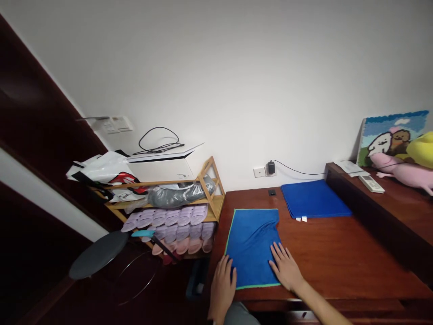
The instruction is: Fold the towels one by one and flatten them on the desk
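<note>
A blue cloth [252, 253] with green edging lies spread on the brown wooden table [324, 257]. Diagonal creases cross its upper right part, and its right side is uneven. My left hand [223, 282] rests at the cloth's lower left edge, fingers stretched out. On the opposite side, my right hand [286, 268] lies flat with spread fingers, the tips touching the cloth's lower right edge. Neither hand grips anything. Farther back on the table sits a flat, folded stack of blue cloth [314, 198] with small white tags at its front edge.
Left of the table stands a wooden rack [213, 198] of purple and pink slippers [172, 217], with a white box [162, 169] on top. A black plug [271, 167] is in the wall. On a raised ledge at right are a remote [371, 183] and a pink plush toy [402, 170].
</note>
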`<state>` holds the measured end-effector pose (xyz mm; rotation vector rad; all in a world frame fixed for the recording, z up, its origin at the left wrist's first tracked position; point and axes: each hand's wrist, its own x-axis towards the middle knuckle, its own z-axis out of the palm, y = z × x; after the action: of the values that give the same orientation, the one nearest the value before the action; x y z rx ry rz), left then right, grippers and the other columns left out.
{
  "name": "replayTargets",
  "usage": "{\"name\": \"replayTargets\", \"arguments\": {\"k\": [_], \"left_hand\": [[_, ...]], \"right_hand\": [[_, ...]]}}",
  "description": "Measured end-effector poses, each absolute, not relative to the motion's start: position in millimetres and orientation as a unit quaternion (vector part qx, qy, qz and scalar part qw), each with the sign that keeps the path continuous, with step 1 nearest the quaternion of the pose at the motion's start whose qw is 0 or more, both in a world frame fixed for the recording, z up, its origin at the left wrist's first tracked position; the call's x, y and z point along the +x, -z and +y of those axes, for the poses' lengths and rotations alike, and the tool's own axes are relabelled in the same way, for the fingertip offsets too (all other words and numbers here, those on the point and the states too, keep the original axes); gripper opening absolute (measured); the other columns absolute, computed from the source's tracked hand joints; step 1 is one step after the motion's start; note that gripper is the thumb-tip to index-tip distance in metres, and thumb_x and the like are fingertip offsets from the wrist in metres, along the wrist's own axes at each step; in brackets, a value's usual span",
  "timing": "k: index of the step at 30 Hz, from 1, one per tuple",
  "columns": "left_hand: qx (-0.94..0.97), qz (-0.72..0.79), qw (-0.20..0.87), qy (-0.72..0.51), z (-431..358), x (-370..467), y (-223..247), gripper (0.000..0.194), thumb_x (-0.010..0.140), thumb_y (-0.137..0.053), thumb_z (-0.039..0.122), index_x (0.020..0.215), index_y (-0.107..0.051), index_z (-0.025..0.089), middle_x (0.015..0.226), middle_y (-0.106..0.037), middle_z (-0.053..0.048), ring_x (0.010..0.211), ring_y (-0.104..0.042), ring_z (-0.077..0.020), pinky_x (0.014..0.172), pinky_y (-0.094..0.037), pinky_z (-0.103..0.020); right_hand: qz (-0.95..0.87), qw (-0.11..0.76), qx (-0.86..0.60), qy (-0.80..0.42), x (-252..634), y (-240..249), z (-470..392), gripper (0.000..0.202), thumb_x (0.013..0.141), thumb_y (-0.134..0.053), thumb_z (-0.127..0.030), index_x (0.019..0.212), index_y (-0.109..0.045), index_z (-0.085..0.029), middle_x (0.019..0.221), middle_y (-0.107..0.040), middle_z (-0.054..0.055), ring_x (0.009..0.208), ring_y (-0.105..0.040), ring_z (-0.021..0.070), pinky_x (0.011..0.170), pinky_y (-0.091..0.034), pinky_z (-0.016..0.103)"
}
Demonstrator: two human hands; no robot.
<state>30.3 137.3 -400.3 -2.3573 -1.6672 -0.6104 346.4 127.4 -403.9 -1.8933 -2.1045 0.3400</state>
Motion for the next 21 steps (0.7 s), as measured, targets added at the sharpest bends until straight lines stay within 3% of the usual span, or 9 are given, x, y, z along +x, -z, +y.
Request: {"name": "replayTargets", "arguments": {"k": [3, 7, 12, 17, 21], "left_hand": [[-0.839, -0.52, 0.038, 0.155, 136.2, 54.1, 401.0, 0.052, 0.108, -0.039, 0.042, 0.158, -0.045, 0.031, 0.166, -0.046, -0.003, 0.151, -0.045, -0.0254, 0.121, -0.044, -0.048], [-0.856, -0.506, 0.004, 0.107, 127.9, 65.9, 402.0, 0.057, 0.109, -0.036, 0.046, 0.165, -0.028, 0.036, 0.171, -0.035, 0.0, 0.156, -0.036, -0.0245, 0.126, -0.038, -0.05], [-0.855, -0.511, 0.01, 0.093, 111.8, 64.3, 407.2, 0.059, 0.109, -0.035, 0.05, 0.165, -0.026, 0.035, 0.17, -0.034, -0.001, 0.155, -0.037, -0.0267, 0.125, -0.039, -0.051], [-0.854, -0.504, 0.059, 0.117, 100.0, 64.5, 419.8, 0.063, 0.108, -0.039, 0.048, 0.166, -0.017, 0.036, 0.17, -0.034, -0.001, 0.153, -0.042, -0.0277, 0.12, -0.045, -0.049], [-0.854, -0.487, 0.106, 0.149, 100.1, 59.0, 438.2, 0.068, 0.106, -0.045, 0.042, 0.166, -0.013, 0.037, 0.167, -0.039, 0.0, 0.147, -0.051, -0.027, 0.115, -0.05, -0.046]], "right_hand": [[-0.7, 0.173, -0.686, -0.103, 346.2, 428.8, 79.5, 0.068, 0.105, -0.029, -0.062, 0.166, -0.025, -0.032, 0.171, -0.024, -0.002, 0.16, -0.02, 0.0253, 0.131, -0.023, 0.053], [-0.688, 0.169, -0.698, -0.106, 357.9, 433.9, 49.6, 0.067, 0.105, -0.027, -0.063, 0.165, -0.024, -0.036, 0.171, -0.024, -0.006, 0.16, -0.021, 0.024, 0.131, -0.022, 0.052], [-0.665, 0.142, -0.725, -0.113, 368.9, 415.8, 76.9, 0.07, 0.106, -0.021, -0.062, 0.165, -0.031, -0.026, 0.17, -0.029, -0.002, 0.16, -0.021, 0.0263, 0.132, -0.017, 0.052], [-0.655, 0.143, -0.734, -0.107, 384.4, 388.3, 169.3, 0.069, 0.108, -0.018, -0.051, 0.166, -0.03, -0.016, 0.171, -0.029, 0.005, 0.161, -0.021, 0.0257, 0.131, -0.018, 0.049], [-0.642, 0.093, -0.75, -0.127, 394.3, 374.8, 243.1, 0.067, 0.107, -0.02, -0.042, 0.166, -0.026, -0.011, 0.173, -0.023, 0.006, 0.161, -0.018, 0.0254, 0.13, -0.018, 0.045]]}}
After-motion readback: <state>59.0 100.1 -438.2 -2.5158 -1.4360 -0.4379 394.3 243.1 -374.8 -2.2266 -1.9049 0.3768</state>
